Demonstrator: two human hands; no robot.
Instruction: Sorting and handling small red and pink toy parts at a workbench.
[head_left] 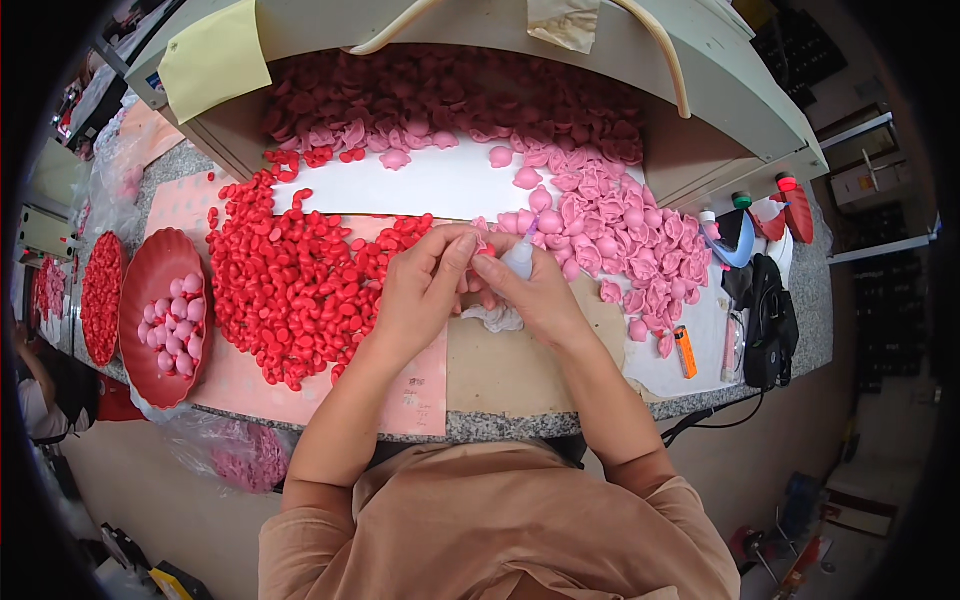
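Note:
In front of my chest both hands are raised close together over the table. My left hand is closed, pinching a small pink piece at its fingertips; the fingers hide most of it. My right hand is wrapped round a small translucent squeeze bottle with a thin purple tip pointing up. Below the hands lies a crumpled white cloth on a brown sheet. Beside my left hand spreads a heap of glossy red pieces; past my right hand lie many pink petal-shaped pieces.
A red scalloped dish with round pink pieces stands at the left, next to another dish of red pieces. An orange tube, a black pouch and several capped bottles sit at right. A grey hood overhangs the back.

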